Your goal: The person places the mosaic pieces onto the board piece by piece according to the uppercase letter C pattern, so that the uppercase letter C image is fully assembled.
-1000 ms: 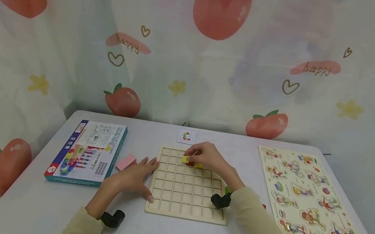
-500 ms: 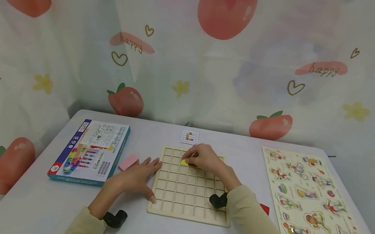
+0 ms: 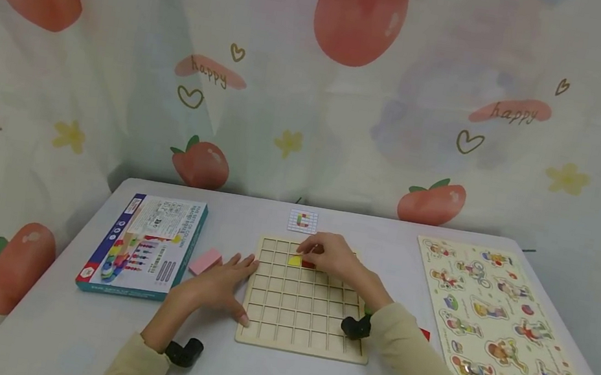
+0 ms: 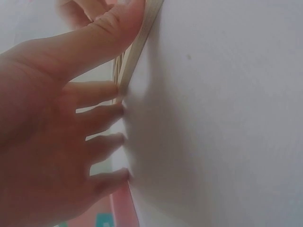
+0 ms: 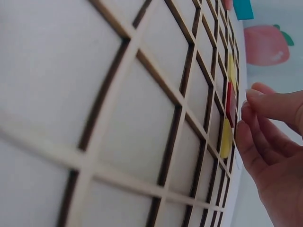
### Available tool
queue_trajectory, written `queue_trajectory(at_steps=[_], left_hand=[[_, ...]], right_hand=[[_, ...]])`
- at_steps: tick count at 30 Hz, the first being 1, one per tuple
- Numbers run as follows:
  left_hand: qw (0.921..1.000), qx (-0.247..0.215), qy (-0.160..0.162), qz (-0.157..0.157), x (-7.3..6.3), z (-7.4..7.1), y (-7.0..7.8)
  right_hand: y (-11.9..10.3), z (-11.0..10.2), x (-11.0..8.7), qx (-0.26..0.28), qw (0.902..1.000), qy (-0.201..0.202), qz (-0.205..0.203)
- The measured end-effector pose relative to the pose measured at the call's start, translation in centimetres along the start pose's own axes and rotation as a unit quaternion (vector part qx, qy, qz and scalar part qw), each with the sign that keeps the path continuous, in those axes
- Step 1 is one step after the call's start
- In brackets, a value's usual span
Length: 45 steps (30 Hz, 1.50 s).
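A square wooden grid board (image 3: 280, 315) lies mid-table. My left hand (image 3: 214, 282) rests along its left edge, fingers spread; in the left wrist view the thumb (image 4: 111, 28) touches the board's rim. Over the board's upper rows is my right hand (image 3: 333, 256), fingers loosely bent and thumb close to them. In the right wrist view nothing shows between the fingertips of my right hand (image 5: 274, 127). Beside them a red piece (image 5: 230, 104) sits in the grid between two yellow pieces, the nearer yellow piece (image 5: 226, 139) having a rounded side. The hand partly covers these pieces in the head view.
A small pattern card (image 3: 303, 221) lies behind the board. On the left are a boxed toy (image 3: 150, 242) and a pink block (image 3: 205, 261). A picture puzzle board (image 3: 498, 317) lies on the right. A red piece (image 3: 425, 333) shows beside my right sleeve.
My right fingers have shifted slightly right off the left yellow piece, which now lies in the grid with the red piece beside it. The left hand stays on the board's edge.
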<state>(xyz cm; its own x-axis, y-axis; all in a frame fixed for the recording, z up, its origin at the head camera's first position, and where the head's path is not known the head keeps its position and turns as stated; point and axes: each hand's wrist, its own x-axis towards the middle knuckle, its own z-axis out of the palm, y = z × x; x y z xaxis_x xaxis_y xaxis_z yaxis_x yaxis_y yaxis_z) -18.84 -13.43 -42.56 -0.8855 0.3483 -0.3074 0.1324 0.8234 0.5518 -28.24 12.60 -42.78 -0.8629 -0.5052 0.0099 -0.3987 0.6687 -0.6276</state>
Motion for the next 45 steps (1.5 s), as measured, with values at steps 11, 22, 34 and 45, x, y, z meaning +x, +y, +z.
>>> queue_trajectory(at_steps=[11,22,34,45], left_hand=[[1.0000,0.002,0.009,0.003,-0.1,0.0,-0.3],[1.0000,0.002,0.006,0.001,-0.2,0.2,-0.3],[0.9999,-0.002,0.012,0.008,-0.4,0.3,0.0],[0.9999,-0.005,0.011,0.004,-0.3,0.3,0.1]], right_hand=[[1.0,-1.7,-2.7,0.001,0.9998,0.016,-0.010],[2.7,-3.1,-6.5,0.001,0.9995,0.014,0.027],[4.5,-4.4,-10.1,-0.002,0.9982,-0.005,0.060],[6.2,-5.5,-12.7,0.004,0.9972,-0.028,0.070]])
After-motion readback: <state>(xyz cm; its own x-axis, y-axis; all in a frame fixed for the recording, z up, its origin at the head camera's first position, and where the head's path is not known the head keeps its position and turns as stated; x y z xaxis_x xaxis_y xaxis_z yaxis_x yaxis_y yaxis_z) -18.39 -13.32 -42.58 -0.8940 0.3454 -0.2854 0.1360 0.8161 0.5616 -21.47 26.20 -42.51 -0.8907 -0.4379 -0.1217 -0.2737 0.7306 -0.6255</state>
